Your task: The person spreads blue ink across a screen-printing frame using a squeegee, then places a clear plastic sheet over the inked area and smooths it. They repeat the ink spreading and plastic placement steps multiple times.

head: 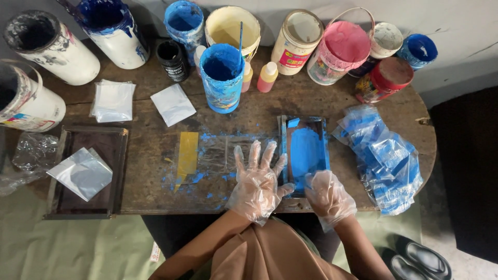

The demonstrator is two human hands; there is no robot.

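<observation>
Left hand (258,182), in a clear plastic glove, lies flat on the wooden counter (155,192), fingers spread apart, pressing a clear plastic sheet (220,153) just left of the screen frame (304,153). Right hand (328,197), also gloved, grips the near edge of that frame, fingers curled on it. Frame mesh coated in blue ink. Pile of blue-printed plastic bags (386,161) to the right. Blue paint tin (222,78) far behind the sheet.

Clear plastic gloves on left hand (258,184), right hand (328,196), brown garment
</observation>
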